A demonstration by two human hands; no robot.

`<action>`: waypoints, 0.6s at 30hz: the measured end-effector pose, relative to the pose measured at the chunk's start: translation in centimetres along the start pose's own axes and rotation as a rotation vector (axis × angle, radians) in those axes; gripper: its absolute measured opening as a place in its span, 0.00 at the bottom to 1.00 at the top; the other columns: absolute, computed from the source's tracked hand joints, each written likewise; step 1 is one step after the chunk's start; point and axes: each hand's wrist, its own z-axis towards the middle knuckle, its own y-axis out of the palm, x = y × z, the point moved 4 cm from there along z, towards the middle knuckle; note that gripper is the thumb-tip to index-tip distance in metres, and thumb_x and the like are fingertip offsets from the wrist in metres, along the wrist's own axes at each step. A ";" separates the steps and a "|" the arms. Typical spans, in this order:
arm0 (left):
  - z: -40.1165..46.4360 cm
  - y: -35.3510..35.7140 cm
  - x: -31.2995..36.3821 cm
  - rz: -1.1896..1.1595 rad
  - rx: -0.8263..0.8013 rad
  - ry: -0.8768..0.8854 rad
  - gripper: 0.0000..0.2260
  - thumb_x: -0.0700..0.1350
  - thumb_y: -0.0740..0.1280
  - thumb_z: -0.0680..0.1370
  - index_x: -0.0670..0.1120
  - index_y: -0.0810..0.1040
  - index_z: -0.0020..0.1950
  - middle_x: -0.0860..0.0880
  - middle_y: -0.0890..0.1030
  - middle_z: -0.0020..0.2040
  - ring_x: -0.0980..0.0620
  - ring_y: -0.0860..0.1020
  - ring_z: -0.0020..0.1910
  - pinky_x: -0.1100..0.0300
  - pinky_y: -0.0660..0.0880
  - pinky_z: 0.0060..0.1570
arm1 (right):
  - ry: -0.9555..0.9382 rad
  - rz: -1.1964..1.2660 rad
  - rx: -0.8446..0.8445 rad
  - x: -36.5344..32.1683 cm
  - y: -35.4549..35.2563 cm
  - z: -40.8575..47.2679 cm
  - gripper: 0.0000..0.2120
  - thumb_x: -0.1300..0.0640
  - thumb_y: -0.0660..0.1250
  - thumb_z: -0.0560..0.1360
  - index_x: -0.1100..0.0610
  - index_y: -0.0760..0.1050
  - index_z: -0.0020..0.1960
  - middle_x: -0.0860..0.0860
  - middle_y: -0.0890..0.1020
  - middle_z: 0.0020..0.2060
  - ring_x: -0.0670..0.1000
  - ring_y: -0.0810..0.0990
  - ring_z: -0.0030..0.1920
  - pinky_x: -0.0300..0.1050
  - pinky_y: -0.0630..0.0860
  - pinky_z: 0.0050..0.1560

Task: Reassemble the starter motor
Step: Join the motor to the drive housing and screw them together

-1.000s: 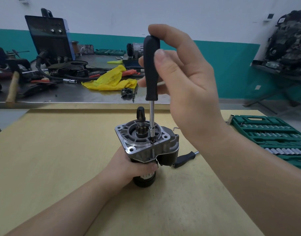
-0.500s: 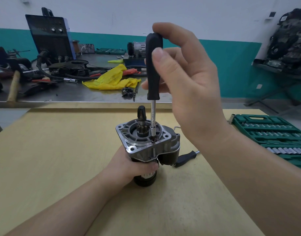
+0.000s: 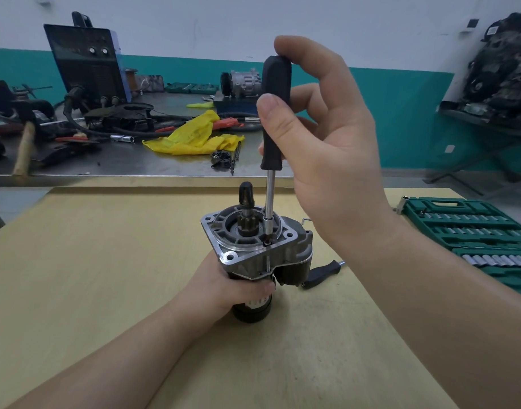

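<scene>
my left hand grips one starter motor; my right hand pinches one nut driver upright on it.

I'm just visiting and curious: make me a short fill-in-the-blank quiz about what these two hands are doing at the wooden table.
1. The right hand holds the driver by its ____ handle.
2. The left hand grips the starter motor, which stands ____ on the table.
3. The driver's tip sits on a fastener on the motor's ____ face.
4. The open socket set case is coloured ____.

Missing words: black; upright; top; green
</scene>
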 end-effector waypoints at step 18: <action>-0.1 -0.2 -0.2 0.049 0.044 -0.027 0.26 0.51 0.81 0.65 0.72 0.84 0.59 0.65 0.86 0.59 0.65 0.84 0.59 0.74 0.79 0.50 | 0.045 0.047 -0.030 0.0 0.1 0.2 0.15 0.63 0.66 0.84 0.53 0.74 0.69 0.55 0.79 0.44 0.57 0.81 0.42 0.56 0.86 0.43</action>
